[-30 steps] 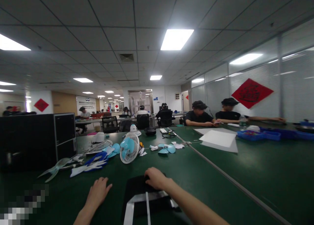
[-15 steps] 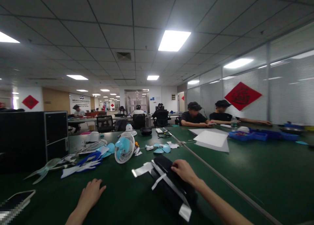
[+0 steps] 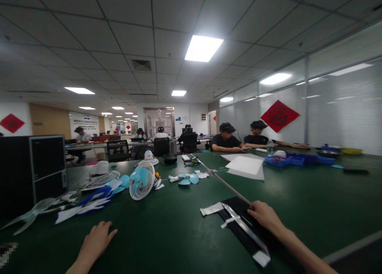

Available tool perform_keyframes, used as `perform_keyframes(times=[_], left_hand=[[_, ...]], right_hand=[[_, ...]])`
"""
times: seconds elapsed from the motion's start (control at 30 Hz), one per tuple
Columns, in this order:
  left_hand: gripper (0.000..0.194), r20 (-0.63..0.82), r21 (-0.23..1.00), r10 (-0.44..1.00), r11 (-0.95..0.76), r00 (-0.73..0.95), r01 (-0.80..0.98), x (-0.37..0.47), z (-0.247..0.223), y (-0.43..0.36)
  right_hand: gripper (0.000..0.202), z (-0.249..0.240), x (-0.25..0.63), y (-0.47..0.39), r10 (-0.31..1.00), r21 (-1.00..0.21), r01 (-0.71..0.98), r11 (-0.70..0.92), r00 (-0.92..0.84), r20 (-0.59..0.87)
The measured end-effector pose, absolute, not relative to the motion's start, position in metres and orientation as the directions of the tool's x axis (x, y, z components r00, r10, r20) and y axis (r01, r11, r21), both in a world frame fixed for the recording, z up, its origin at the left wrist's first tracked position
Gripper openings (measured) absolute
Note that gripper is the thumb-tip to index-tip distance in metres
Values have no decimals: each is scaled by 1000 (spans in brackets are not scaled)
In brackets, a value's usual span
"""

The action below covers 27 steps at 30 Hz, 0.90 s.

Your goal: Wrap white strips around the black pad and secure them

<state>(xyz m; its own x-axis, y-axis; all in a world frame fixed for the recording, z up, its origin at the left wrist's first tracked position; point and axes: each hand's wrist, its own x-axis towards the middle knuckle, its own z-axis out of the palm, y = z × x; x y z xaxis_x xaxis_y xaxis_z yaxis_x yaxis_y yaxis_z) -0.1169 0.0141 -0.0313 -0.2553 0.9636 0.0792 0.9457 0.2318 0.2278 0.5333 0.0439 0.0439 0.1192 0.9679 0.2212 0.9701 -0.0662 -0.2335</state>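
Observation:
A flat black piece with white strips [image 3: 246,226], fabric by its look, lies at a slant on the green table [image 3: 155,230]. One pale strip runs along its length, and white tabs stick out at its ends. My right hand [image 3: 265,216] has its fingers curled on the far right edge of this black piece, thumb and fingertips together there. Well to the left, my left hand [image 3: 97,240] rests palm down on the tabletop with its fingers stretched out, holding nothing.
A small white fan with blue blades [image 3: 142,180] stands ahead, beside blue-white gloves [image 3: 86,204] and loose blades [image 3: 188,178]. A black computer case [image 3: 49,166] is at the left. White sheets [image 3: 246,166] and blue trays [image 3: 277,161] lie across the metal seam, near two seated people.
The view has swung right, so the background slides left. The black piece has moved right with my right hand and looks flatter. My left hand stays low on the table.

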Motion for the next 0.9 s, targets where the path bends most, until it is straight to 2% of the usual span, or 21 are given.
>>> perform_keyframes(times=[0.13,0.23,0.47,0.57,0.77,0.9], left_hand=[[62,78,247,964,230,-256,941,-119,-32,14],[62,62,244,964,236,-258,941,-115,-29,11],[59,60,231,964,238,-258,943,-110,-23,9],[58,54,256,967,226,-248,940,-114,-27,12],[58,100,199,962,231,-255,952,-114,-31,13],[58,104,202,963,226,-250,953,-111,-29,11]], right_hand=[[20,44,531,32,947,-228,974,-11,83,310],[26,41,536,12,922,-285,958,15,96,374],[40,10,544,-44,980,-592,805,18,104,171],[46,-4,539,-52,980,-700,714,11,133,151],[55,-10,531,-48,967,-710,703,32,158,200],[63,-8,532,-47,964,-732,681,17,183,192]])
